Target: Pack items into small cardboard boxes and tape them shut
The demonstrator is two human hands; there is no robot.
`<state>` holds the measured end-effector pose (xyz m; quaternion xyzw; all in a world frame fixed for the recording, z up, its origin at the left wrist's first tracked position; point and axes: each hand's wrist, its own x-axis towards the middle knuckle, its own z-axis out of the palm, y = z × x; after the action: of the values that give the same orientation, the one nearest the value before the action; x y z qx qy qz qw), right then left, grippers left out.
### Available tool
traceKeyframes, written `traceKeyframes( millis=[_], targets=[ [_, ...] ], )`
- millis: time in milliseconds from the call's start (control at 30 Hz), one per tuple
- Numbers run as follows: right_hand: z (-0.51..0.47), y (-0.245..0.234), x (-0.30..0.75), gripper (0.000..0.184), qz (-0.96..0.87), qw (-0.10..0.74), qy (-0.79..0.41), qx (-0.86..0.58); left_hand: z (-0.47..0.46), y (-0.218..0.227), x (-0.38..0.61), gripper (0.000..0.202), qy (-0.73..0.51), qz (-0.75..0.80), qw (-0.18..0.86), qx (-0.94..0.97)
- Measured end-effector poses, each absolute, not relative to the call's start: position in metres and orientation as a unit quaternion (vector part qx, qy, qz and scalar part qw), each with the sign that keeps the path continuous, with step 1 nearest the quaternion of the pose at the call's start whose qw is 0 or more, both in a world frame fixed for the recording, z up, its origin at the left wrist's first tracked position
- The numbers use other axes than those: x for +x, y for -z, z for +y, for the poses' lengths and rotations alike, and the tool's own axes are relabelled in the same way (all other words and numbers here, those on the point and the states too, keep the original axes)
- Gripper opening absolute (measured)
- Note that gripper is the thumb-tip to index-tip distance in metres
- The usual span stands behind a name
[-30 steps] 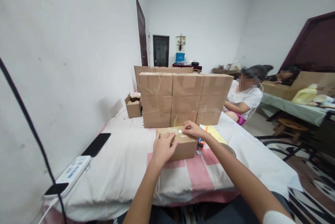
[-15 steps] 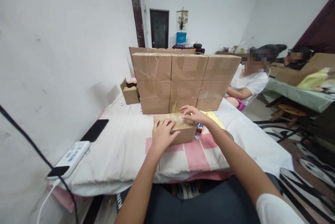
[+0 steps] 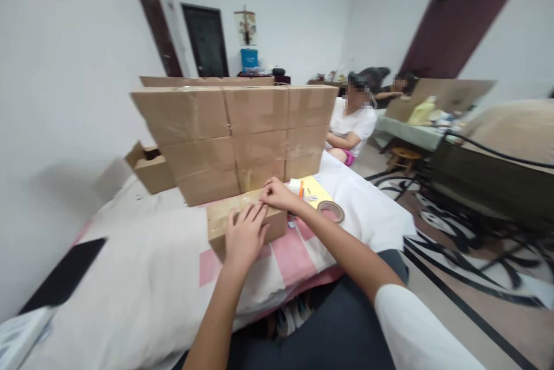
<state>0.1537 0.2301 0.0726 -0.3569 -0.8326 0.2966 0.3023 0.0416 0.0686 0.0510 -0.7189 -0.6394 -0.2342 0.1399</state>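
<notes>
White walls and a dark door (image 3: 205,41) fill the upper left of the frame; below, a pale, pink-patched tablecloth (image 3: 142,266) bears a three-by-three stack of taped cartons (image 3: 259,110) across the middle; just in front of it, near the centre, sits a single closed cardboard box (image 3: 276,227), glossy tape (image 3: 244,199) along its top. The left hand (image 3: 246,231) lies on that top with fingers apart, clamped on nothing; the right hand (image 3: 277,194) has its fingertips bunched at the top's right end, but blur hides whether they pinch the tape, so I cannot tell. A roll of tape (image 3: 341,214) lies right of centre on the cloth. To work the tape well, I would keep the left palm flat to steady the box; smooth along the seam, pressing bubbles outward; spare the thin lid from heavy pressure.
</notes>
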Motion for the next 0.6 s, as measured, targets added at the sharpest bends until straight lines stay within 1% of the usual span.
traceKeyframes(
  millis=[33,133,200,300,367,433,500,600],
  targets=[
    [0.231,-0.073,0.154,0.023,-0.825,0.305,-0.283,-0.383,0.070,-0.050,0.041,0.043,0.240,-0.633,0.145,-0.721],
    [0.234,-0.070,0.159,0.046,-0.795,0.281,-0.270,-0.464,0.072,-0.047,0.038,0.042,0.256,-0.615,0.151,-0.730],
    [0.234,-0.066,0.162,0.054,-0.775,0.269,-0.313,-0.480,0.072,-0.045,0.038,0.040,0.264,-0.607,0.153,-0.734],
    [0.229,-0.059,0.163,0.057,-0.714,0.309,-0.405,-0.481,0.072,-0.042,0.037,0.038,0.276,-0.598,0.162,-0.735],
    [0.225,-0.056,0.162,0.055,-0.660,0.333,-0.468,-0.485,0.073,-0.039,0.035,0.038,0.281,-0.590,0.171,-0.737],
    [0.221,-0.054,0.161,0.045,-0.621,0.341,-0.517,-0.480,0.074,-0.039,0.034,0.039,0.279,-0.583,0.176,-0.742],
    [0.216,-0.053,0.161,0.035,-0.602,0.347,-0.539,-0.475,0.076,-0.041,0.034,0.039,0.263,-0.580,0.172,-0.751],
    [0.212,-0.050,0.162,0.027,-0.585,0.366,-0.543,-0.479,0.080,-0.047,0.038,0.039,0.227,-0.581,0.155,-0.766]
  ],
)
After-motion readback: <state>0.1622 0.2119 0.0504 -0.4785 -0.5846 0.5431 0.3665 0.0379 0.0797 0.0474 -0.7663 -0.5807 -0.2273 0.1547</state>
